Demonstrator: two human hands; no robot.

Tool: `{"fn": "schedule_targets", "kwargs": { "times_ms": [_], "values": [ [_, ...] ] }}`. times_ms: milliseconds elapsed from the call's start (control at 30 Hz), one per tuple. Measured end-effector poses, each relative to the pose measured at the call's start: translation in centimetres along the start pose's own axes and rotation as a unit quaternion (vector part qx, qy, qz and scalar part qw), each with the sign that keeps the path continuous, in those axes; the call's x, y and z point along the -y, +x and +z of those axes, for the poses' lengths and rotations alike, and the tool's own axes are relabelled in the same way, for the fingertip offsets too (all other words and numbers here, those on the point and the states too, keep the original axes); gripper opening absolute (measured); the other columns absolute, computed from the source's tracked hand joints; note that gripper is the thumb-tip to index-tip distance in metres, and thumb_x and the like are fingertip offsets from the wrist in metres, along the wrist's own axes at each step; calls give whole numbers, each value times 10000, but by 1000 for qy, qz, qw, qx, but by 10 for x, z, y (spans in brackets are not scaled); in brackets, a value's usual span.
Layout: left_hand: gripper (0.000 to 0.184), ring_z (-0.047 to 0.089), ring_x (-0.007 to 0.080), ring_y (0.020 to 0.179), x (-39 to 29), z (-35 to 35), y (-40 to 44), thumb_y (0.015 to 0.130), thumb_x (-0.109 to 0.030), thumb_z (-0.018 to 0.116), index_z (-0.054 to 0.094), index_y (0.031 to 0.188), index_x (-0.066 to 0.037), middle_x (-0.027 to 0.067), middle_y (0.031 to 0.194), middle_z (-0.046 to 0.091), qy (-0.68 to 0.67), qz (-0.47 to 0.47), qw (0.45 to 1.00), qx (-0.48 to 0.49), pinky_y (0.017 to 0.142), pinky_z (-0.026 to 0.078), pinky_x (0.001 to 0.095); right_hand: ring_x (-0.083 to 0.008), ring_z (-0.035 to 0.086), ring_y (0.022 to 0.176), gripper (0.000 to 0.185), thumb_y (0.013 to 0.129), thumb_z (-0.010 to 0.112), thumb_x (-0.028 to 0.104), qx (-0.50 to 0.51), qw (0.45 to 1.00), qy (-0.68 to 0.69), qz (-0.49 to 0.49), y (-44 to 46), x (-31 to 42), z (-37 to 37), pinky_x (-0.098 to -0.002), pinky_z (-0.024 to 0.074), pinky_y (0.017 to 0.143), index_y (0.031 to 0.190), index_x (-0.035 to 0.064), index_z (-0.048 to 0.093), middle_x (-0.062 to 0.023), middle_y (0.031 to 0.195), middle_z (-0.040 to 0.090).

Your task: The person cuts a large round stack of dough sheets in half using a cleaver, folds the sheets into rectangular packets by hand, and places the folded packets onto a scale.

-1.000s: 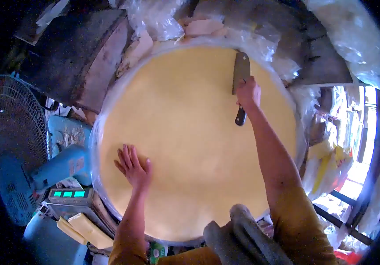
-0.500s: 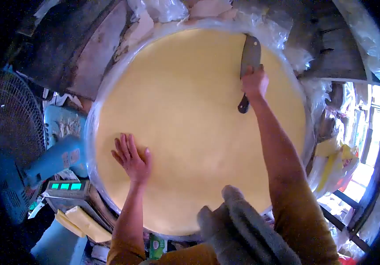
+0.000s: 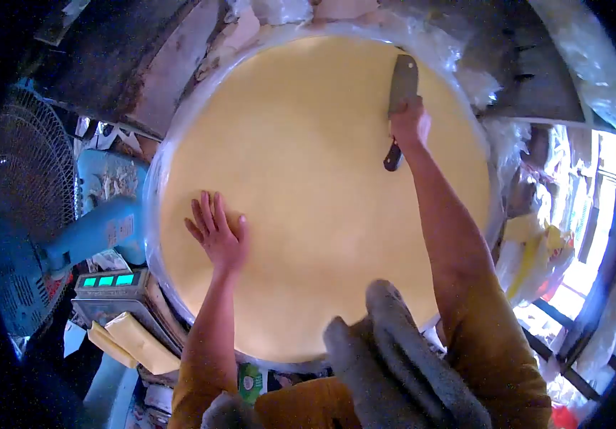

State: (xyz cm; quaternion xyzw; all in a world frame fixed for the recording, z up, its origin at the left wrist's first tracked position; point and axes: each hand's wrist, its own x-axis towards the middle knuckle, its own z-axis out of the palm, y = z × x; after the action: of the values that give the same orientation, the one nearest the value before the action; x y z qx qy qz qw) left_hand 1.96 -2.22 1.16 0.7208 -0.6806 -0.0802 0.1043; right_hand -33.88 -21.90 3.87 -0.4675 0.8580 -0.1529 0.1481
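ok so here's what i've got on my head-cam feed. there's a huge round yellow slab [image 3: 308, 200] filling the middle of the view, so i'm using it as my clock face. clear plastic wrap [image 3: 156, 179] runs round its edge.

my right hand [image 3: 409, 125] is out near 1 o'clock, over the slab, closed in a fist round a big wide-bladed knife [image 3: 404, 82]. the grip is up where blade meets handle, so the dark handle [image 3: 392, 157] pokes out below the fist towards 6, and the blade points up to about 12. can't tell if the blade actually touches the slab.

my left hand [image 3: 223, 232] sits between 8 and 9 o'clock, well inside the rim, palm down on the slab with the fingers spread and nothing in it.

round the outside: a blue fan [image 3: 32, 164] at 9, a scale [image 3: 104, 293] with three lit green displays at 8, and a couple of cream-coloured pieces [image 3: 140, 342] leaning on it, nearer me. some grey cloth [image 3: 401, 350] hangs in front of the slab at 5, and there are plastic bags [image 3: 533, 268] off past the rim around 4.
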Motion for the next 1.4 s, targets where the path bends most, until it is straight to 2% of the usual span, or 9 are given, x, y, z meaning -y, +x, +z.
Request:
{"fn": "schedule_targets", "kwargs": {
  "times_ms": [133, 367, 500, 600, 800, 900, 1133, 1333, 1400],
  "values": [
    [638, 184, 390, 1329, 7, 5, 0, 821, -367, 507, 314, 1356, -80, 151, 1434, 245, 9, 18, 1000, -21, 1033, 95, 609, -395, 606, 662, 258, 807, 538, 262, 115, 991, 22, 70, -15, 23, -41, -472, 489, 589, 887, 24, 480, -211, 710, 610],
    [647, 186, 391, 1332, 8, 10, 0, 831, -395, 473, 297, 1374, -90, 161, 1438, 246, 20, 15, 1000, -15, 1038, 106, 601, -400, 607, 668, 225, 802, 529, 230, 10, 999, -5, 31, -20, -7, -4, -482, 487, 592, 889, 26, 493, -220, 731, 616],
    [646, 179, 392, 1333, 5, 5, 2, 824, -376, 487, 299, 1369, -85, 162, 1438, 241, 11, 19, 1000, -16, 1032, 101, 610, -397, 608, 723, 205, 790, 539, 216, 61, 997, -37, 9, -10, -14, -15, -488, 484, 603, 891, 42, 502, -226, 786, 617],
    [648, 176, 396, 1330, 7, 12, -4, 816, -367, 505, 301, 1363, -84, 155, 1439, 231, 16, 18, 1000, -14, 1026, 95, 618, -398, 605, 733, 219, 775, 563, 214, 66, 995, 3, 71, -45, -1, -23, -479, 485, 603, 893, 39, 502, -225, 786, 616],
    [661, 167, 389, 1333, 4, 5, -5, 812, -375, 503, 288, 1370, -94, 140, 1448, 218, 6, 17, 1000, -3, 1030, 86, 614, -381, 611, 684, 230, 793, 558, 233, -2, 999, 0, -35, -38, -18, -3, -457, 493, 572, 882, 33, 488, -210, 762, 617],
    [667, 174, 384, 1332, 8, 10, 0, 810, -382, 504, 287, 1370, -92, 137, 1447, 222, 12, 22, 999, -23, 1032, 83, 612, -390, 607, 710, 244, 808, 544, 254, 120, 990, 14, 70, -48, 5, -40, -473, 481, 594, 866, 27, 476, -218, 770, 615],
    [681, 178, 377, 1333, 8, 21, -6, 809, -389, 505, 280, 1381, -95, 138, 1445, 225, 36, 18, 999, -20, 1037, 83, 606, -365, 608, 586, 244, 826, 508, 256, 17, 999, -30, 41, -79, -29, -12, -455, 489, 545, 895, 23, 482, -188, 695, 621],
    [689, 165, 379, 1336, 9, 12, 1, 813, -390, 507, 269, 1385, -90, 140, 1452, 215, 27, 28, 999, -32, 1035, 82, 611, -369, 606, 597, 259, 804, 527, 258, 122, 989, 56, 69, -83, -12, -43, -461, 488, 554, 911, 26, 485, -170, 677, 613],
    [686, 157, 379, 1339, 7, 15, -9, 817, -391, 507, 267, 1386, -93, 139, 1455, 209, 25, 32, 999, -19, 1035, 81, 610, -350, 607, 570, 228, 800, 528, 234, 84, 994, 7, 69, -109, -29, -39, -449, 484, 518, 897, 34, 479, -172, 658, 605]
  ]
}}
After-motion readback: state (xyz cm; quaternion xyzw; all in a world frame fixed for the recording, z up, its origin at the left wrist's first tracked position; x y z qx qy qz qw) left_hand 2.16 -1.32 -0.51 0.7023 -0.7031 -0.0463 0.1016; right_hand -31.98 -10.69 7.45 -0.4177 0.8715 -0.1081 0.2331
